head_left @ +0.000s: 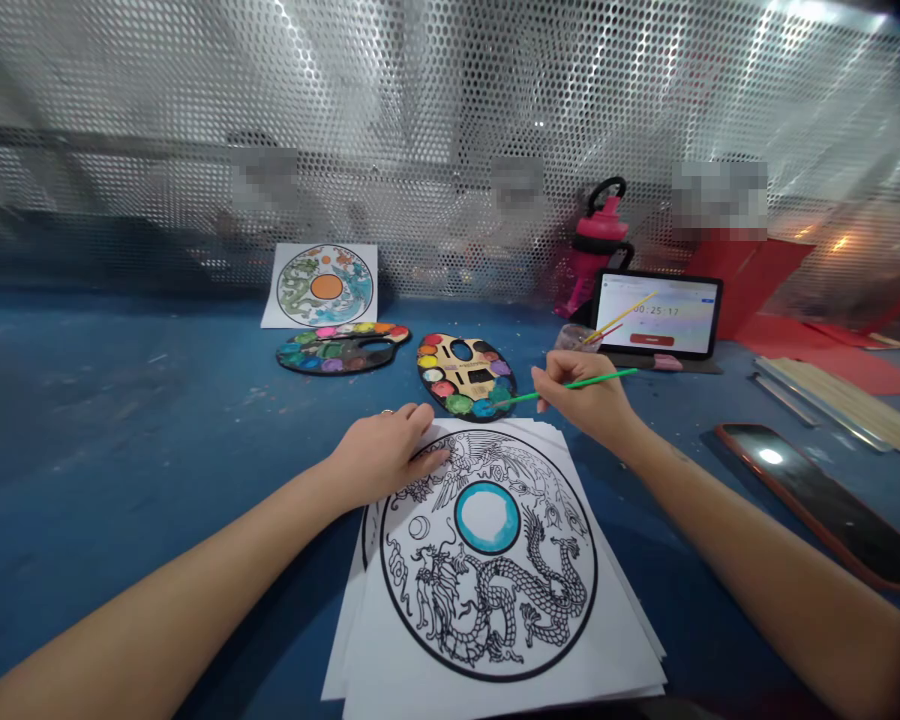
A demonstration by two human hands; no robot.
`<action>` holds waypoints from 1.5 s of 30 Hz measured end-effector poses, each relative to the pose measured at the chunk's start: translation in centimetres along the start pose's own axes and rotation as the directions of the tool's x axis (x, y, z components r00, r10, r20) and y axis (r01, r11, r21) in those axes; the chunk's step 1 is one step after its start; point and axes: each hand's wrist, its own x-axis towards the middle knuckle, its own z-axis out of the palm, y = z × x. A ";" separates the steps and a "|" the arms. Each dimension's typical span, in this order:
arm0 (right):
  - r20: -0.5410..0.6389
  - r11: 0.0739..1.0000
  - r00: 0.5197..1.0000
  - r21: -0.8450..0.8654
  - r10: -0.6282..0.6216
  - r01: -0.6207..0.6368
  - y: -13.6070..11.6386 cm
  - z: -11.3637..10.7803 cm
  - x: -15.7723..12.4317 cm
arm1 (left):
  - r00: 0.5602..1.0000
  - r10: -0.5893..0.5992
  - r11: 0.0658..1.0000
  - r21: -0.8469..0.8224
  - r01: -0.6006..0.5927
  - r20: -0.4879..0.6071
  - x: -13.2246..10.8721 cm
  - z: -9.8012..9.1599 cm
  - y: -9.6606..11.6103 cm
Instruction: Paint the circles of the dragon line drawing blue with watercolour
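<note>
Our left hand (381, 455) lies open on the paper's (375, 650) upper-left corner; our right hand (586, 402) grips the brush (604, 379). Circle (487, 517) part blue, dragon (495, 600) bare.

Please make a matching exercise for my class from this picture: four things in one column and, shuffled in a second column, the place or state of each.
Column one
1. Left hand
2. Right hand
3. Tablet
4. Phone

Column two
A. Lying flat on the blue table
B. Resting on the top sheet of printed paper
C. Propped up, with timer digits on its screen
D. Holding a green brush, its tip at the beige-centred palette

Right pairs: 1-B, 2-D, 3-C, 4-A
</note>
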 end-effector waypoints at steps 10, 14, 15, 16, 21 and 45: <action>-0.477 0.891 0.865 -0.445 -0.158 -0.083 4.3 -9.0 2.7 | 1.000 -0.008 1.000 -0.021 0.008 0.012 0.1 -0.1 0.1; -0.375 0.846 0.923 -0.516 -0.085 -0.131 7.2 -10.1 3.9 | 1.000 -0.020 0.999 -0.032 0.021 0.022 0.1 -0.1 0.1; -0.357 0.844 0.931 -0.521 -0.076 -0.131 7.6 -10.0 4.2 | 0.999 -0.022 0.999 -0.039 0.023 0.028 0.1 -0.1 0.1; -0.345 0.843 0.936 -0.522 -0.069 -0.130 8.0 -9.9 4.5 | 0.999 -0.022 0.999 -0.045 0.023 0.033 0.1 -0.1 0.1; -0.316 0.836 0.947 -0.534 -0.055 -0.130 8.6 -8.9 5.5 | 0.999 -0.018 0.999 -0.049 0.020 0.026 0.1 -0.2 0.1; -0.316 0.825 0.945 -0.553 -0.083 -0.113 7.3 -10.3 5.2 | 0.998 -0.037 0.998 -0.045 0.040 0.054 0.2 0.0 0.1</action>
